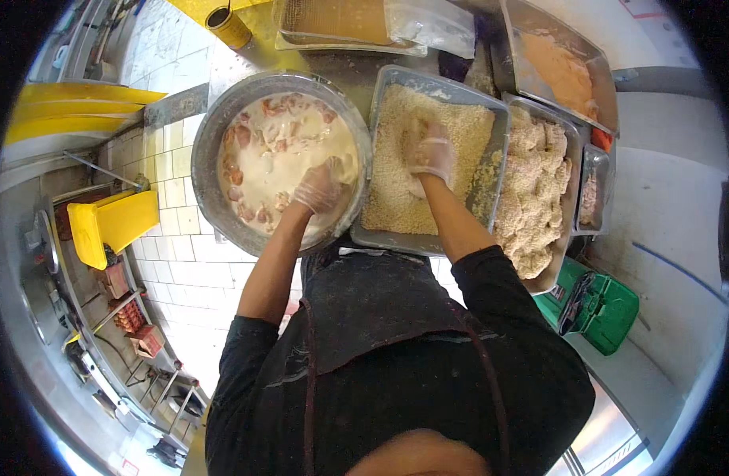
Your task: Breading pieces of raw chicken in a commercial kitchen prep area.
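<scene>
My left hand (319, 187), in a clear plastic glove, is partly in the pale batter (299, 154) at the right side of a large round tub (205, 160). Pieces of raw meat (243, 135) show in that batter. My right hand (431, 152), also gloved, is in a grey rectangular tub (500, 149) of beige crumb coating (394, 196), where its fingers are partly hidden. What either hand holds cannot be made out. Against the crumb tub's right side stands a metal tray (569, 238) filled with coated pieces (531, 184).
Behind stand an open can (228, 28), a shallow tray (334, 21) and a deep metal pan (510, 53) of orange powder. A small metal container (596, 190) and a green bin (611, 315) are at the right. A yellow bin (111, 226) stands at the left.
</scene>
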Motion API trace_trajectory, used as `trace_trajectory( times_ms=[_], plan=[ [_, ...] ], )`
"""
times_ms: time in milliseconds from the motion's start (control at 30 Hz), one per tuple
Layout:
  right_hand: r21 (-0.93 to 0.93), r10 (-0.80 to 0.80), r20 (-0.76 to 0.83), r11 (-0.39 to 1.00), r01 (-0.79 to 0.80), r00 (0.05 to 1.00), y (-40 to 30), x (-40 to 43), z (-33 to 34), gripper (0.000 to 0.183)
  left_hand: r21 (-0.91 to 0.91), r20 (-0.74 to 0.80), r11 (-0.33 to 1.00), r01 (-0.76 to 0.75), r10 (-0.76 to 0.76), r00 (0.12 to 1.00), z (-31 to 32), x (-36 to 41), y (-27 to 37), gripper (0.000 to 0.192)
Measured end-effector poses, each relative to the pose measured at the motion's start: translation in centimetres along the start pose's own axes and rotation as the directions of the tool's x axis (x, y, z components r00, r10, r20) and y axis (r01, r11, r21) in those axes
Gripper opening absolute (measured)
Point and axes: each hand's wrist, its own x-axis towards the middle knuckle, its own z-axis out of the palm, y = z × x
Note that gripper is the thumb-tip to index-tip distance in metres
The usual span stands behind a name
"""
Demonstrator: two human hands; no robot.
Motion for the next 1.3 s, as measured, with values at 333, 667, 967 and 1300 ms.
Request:
trace_trajectory(
  times_ms=[333, 667, 967, 1300],
  plan=[
    [0.242, 0.046, 0.949, 0.526, -0.816, 0.311, 1.6, -2.1, -11.4, 0.035, 0.431, -0.165, 0.89, 0.148, -0.083, 0.983, 1.1, -4.5, 1.1, 0.039],
    [0.037, 0.004, 0.959, 0.989, -0.14, 0.282, 2.2, -6.6, -6.9, 0.075, -0.187, -0.17, 0.972, 0.141, -0.174, 0.97, 4.8, -3.7, -1.1, 0.028],
    [0.585, -0.2, 0.774, -0.136, -0.8, 0.6, 1.5, -6.2, -1.5, 0.061, -0.142, -0.474, 0.99, -0.025, -0.046, 0.879, 7.1, -3.8, -1.3, 0.031],
    [-0.217, -0.056, 0.404, 0.964, 0.155, 0.913, -1.3, 1.6, -1.8, 0.05, 0.082, -0.357, 0.967, -0.24, 0.254, 0.899, 3.8, -4.6, -0.3, 0.032]
  ],
)
